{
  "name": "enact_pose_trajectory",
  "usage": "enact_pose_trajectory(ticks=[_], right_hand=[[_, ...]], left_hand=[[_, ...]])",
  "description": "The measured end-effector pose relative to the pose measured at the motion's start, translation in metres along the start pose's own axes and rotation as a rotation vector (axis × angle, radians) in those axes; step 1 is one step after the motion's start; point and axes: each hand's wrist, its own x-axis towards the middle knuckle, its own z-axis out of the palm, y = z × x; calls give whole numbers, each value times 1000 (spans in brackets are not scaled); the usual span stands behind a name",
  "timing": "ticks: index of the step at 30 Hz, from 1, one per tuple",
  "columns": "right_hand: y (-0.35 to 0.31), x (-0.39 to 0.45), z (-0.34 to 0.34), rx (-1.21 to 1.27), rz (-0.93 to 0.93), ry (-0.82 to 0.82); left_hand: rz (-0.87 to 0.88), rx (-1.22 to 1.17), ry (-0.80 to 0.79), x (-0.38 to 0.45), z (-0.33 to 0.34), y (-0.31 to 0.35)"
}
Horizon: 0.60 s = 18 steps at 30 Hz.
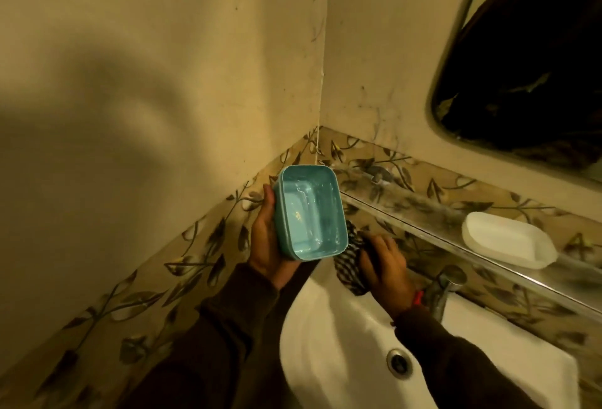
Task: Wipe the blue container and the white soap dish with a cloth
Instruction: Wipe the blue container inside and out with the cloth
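A rectangular blue container (309, 213) is held up over the left edge of the sink, its open side facing me, with wet streaks inside. My left hand (265, 239) grips it from the left and underneath. My right hand (386, 265) is closed on a dark-and-white checked cloth (351, 262), which is pressed against the container's lower right outer side. The white soap dish (508, 240) lies on a narrow glass shelf (423, 227) to the right, apart from both hands.
A white sink (342, 343) with a metal drain (399, 363) lies below my hands. A metal tap (443, 291) stands just right of my right wrist. A mirror (521, 66) hangs at upper right. Leaf-patterned tiles line the corner walls.
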Motion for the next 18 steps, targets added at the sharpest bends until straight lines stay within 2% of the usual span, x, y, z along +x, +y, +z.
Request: enact_pose_trajectory(ticks=[3, 6, 8, 13, 18], right_hand=[[-50, 0, -60, 192, 1, 253], [-94, 12, -124, 298, -37, 369], [-113, 21, -150, 149, -90, 289], [-120, 19, -168, -640, -150, 64], [-118, 9, -187, -791, -155, -30]], left_hand=[[13, 21, 32, 5, 10, -18], [-39, 91, 34, 5, 33, -48], [-105, 122, -1, 4, 56, -74], [-262, 107, -111, -10, 108, -127], [-226, 120, -121, -18, 125, -140]])
